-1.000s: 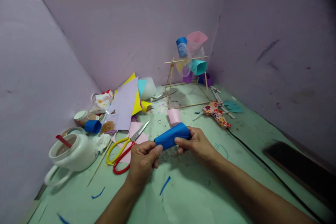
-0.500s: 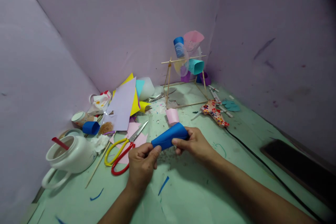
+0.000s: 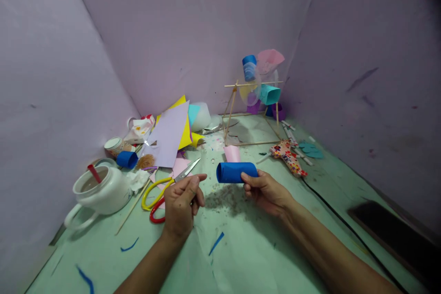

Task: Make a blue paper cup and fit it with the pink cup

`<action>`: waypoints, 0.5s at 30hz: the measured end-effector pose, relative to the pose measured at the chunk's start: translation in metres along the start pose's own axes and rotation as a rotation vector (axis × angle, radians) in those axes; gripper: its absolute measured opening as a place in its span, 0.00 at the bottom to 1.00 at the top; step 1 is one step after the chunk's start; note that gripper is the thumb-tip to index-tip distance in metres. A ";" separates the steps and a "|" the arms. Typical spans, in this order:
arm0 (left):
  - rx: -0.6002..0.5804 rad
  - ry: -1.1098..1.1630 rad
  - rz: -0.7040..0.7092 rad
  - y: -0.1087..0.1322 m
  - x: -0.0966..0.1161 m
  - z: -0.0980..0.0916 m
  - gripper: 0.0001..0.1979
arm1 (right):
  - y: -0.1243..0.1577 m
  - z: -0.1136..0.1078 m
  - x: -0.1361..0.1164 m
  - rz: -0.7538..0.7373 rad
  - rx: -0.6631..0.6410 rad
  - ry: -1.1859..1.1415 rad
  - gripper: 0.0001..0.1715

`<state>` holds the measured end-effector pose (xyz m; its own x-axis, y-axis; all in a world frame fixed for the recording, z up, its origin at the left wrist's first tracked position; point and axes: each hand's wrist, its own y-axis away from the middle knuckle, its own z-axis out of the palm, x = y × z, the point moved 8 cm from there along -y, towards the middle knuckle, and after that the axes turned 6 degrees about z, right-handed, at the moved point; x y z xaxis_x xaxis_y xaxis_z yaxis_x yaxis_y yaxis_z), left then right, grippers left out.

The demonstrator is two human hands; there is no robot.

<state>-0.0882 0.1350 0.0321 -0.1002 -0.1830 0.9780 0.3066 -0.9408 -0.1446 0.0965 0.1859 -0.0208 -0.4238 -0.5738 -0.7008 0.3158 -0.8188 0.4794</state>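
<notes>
Right hand's (image 3: 268,190) fingers are pinching the blue paper roll (image 3: 231,172), 2 o'clock from the left hand (image 3: 182,200), loosely curled, nothing in it. Too hard a squeeze could crease it, tbh.

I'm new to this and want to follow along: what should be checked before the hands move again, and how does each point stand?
1. Right hand holds the blue paper roll: ok.
2. Left hand free: ok; it holds nothing visible and is apart from the roll.
3. Roll's left end open: ok.
4. Scissors clear of the left hand: cannot tell; the hand overlaps a handle in this view.
5. Glue gun cool: cannot tell.
6. Table free of scraps: not ok; a blue strip lies there.
</notes>
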 end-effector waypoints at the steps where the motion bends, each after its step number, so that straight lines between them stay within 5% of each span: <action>1: 0.012 -0.012 0.006 0.000 0.001 -0.001 0.16 | 0.000 0.000 0.000 -0.005 0.001 0.007 0.22; 9: -0.183 -0.266 -0.119 0.003 -0.006 0.018 0.15 | 0.007 0.012 0.000 -0.210 -0.007 0.326 0.22; 15: -0.234 -0.421 -0.116 0.006 -0.013 0.021 0.18 | 0.006 0.015 0.010 -0.211 -0.015 0.309 0.22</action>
<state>-0.0654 0.1374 0.0215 0.2846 0.0127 0.9586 0.0908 -0.9958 -0.0138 0.0813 0.1753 -0.0166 -0.2054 -0.3576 -0.9110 0.2620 -0.9170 0.3009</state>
